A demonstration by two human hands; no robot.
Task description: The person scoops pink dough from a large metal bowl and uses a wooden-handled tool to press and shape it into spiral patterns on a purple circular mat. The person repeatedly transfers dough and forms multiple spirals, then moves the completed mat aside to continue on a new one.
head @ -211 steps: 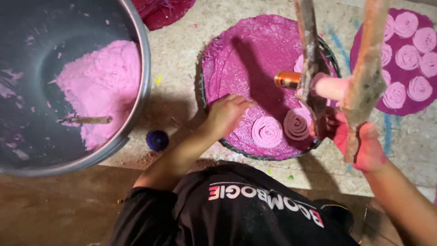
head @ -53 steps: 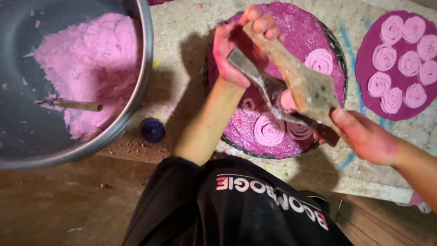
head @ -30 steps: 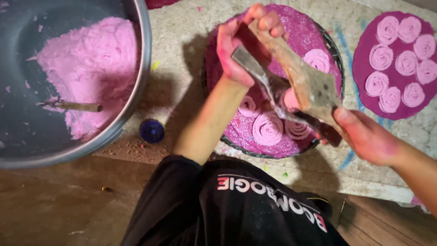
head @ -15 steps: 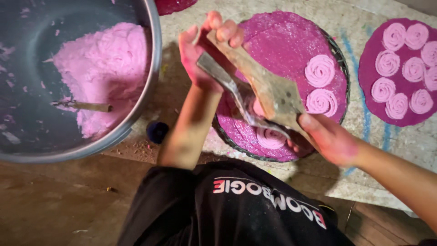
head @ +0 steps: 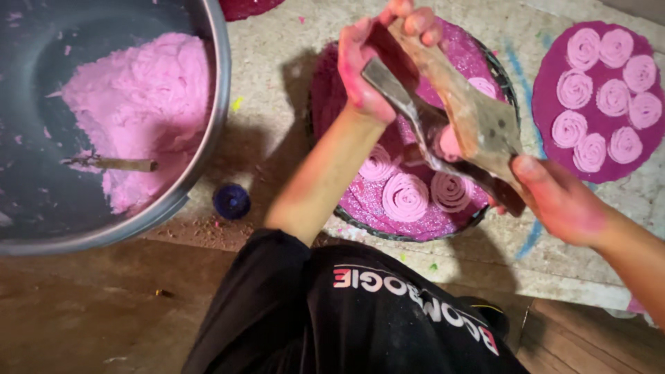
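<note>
We note a two-armed wooden hand press (head: 450, 118) held over the round dark tray of pink spirals (head: 415, 225). Our left hand (head: 370, 66) grips its upper ends, fingers clenched; our right hand (head: 561, 201) clasps the lower end. At left sits a large grey metal basin (head: 215, 104) with pink dough (head: 138, 111); at right, a round magenta mat (head: 554, 145) bearing spirals.

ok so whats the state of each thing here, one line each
big metal bowl: partly full of pink dough
stick: lying in the dough
wooden press: held over the near tray, gripped at both ends
left hand: gripping the press's far end
right hand: gripping its near end
near tray: a few pink spirals on it
far tray: covered with spirals
blue cap: on the floor
</note>
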